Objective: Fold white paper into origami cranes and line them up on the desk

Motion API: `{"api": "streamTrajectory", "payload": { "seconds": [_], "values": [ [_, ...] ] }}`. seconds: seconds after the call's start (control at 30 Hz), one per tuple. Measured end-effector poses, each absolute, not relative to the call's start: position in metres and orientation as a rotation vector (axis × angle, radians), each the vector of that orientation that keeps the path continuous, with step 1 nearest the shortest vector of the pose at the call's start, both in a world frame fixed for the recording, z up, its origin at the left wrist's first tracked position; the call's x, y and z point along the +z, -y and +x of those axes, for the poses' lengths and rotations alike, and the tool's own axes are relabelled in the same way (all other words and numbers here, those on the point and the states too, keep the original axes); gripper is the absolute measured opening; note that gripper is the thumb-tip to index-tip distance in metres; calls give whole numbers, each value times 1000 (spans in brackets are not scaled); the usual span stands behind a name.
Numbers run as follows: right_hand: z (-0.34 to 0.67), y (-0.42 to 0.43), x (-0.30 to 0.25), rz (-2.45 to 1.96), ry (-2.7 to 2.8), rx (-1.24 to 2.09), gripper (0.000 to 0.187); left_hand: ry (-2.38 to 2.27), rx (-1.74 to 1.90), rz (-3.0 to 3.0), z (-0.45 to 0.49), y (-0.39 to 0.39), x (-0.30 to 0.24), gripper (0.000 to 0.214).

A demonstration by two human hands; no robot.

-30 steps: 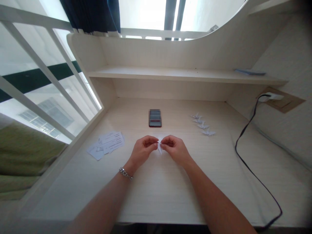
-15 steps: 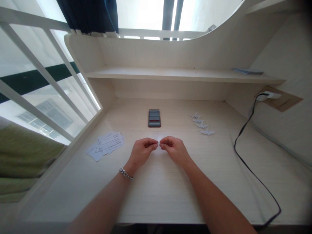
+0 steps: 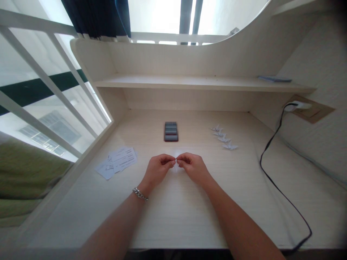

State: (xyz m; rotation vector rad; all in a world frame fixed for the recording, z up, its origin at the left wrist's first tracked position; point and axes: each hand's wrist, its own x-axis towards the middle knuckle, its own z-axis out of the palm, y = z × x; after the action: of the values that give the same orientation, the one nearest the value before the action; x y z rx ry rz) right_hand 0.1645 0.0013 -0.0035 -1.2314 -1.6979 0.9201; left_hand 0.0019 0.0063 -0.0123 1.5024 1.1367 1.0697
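My left hand and my right hand meet over the middle of the pale wooden desk. Both pinch a small piece of folded white paper between thumb and fingertips. Most of the paper is hidden behind the fingers. A metal bracelet sits on my left wrist.
A dark phone lies beyond my hands. Several small folded paper pieces lie in a row at the right. Loose printed slips lie at the left. A black cable runs from a wall socket across the desk's right side.
The paper's point hung below my fingers a second ago; now it is tucked between my fingertips and hardly shows. My hands stay in the same spot.
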Motion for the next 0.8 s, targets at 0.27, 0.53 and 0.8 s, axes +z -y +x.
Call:
{"api": "streamTrajectory", "payload": {
  "seconds": [0.27,0.53,0.8],
  "values": [
    [162,-3,-8,-1226,1510,1089,14,-1144,1089,1505,2,-5,-11,19],
    [160,-4,-5,-1200,1438,1166,15,-1128,1117,1499,3,-6,-14,19],
    [159,-5,-6,-1182,1419,1189,15,-1110,1176,1413,5,-5,-13,17]
  ]
}}
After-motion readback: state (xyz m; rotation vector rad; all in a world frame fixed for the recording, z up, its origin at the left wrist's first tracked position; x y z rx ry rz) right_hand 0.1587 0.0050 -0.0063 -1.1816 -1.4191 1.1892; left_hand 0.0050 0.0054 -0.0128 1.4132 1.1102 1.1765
